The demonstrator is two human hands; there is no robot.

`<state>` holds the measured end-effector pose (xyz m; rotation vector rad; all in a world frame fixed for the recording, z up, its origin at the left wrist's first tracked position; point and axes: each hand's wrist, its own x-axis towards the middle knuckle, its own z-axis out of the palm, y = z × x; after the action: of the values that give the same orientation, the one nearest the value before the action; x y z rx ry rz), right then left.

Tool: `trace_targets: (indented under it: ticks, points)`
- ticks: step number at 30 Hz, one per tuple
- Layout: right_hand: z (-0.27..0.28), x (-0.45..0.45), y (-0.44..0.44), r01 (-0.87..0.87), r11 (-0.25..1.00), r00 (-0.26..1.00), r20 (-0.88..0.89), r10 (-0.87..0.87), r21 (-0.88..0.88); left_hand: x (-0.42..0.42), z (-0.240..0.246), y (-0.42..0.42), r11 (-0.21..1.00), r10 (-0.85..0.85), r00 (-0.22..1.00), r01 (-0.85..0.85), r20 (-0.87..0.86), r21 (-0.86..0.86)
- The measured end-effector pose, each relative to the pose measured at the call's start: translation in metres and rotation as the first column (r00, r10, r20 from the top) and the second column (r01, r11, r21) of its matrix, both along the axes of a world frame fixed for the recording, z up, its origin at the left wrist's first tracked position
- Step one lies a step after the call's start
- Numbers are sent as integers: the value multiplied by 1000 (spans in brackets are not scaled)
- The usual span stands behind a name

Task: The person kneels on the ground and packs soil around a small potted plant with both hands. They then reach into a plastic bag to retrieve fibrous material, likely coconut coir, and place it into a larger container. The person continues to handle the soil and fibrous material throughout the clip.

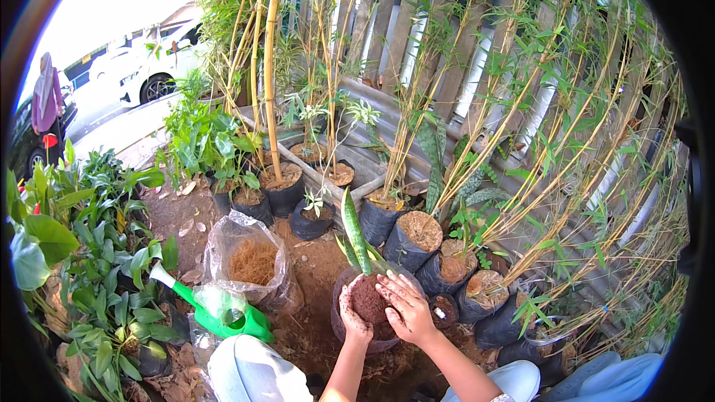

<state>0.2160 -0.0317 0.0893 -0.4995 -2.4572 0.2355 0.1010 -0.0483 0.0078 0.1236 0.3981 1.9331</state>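
Note:
Both of my hands cup a mound of dark brown soil [370, 302] over a round translucent plastic pot [385, 344]. My left hand [353, 312] curves around the near left side of the mound, soil stuck to its fingers. My right hand [406, 307] lies along the other side, its soiled fingers pressed together over the soil. Just beyond the hands rises a snake plant [354, 234] with upright, yellow-edged leaves. Its base is hidden behind the soil and my fingers, so I cannot tell whether the mound surrounds its roots.
Left of the pot stand a clear plastic bag of brown fibre [252, 262] and a green watering can [232, 315]. Black polybags [413, 237] with bamboo line the wooden fence [391, 28]. Leafy plants [106, 268] crowd the left. A person [47, 95] is beside parked cars [151, 75].

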Motion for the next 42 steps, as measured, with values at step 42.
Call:
trace_targets:
  ticks: [42]
  points:
    - [-9,-11,-7,-54,934,891,-440,-115,-353,-16,7,-5,744,-567,800,397,194,537]
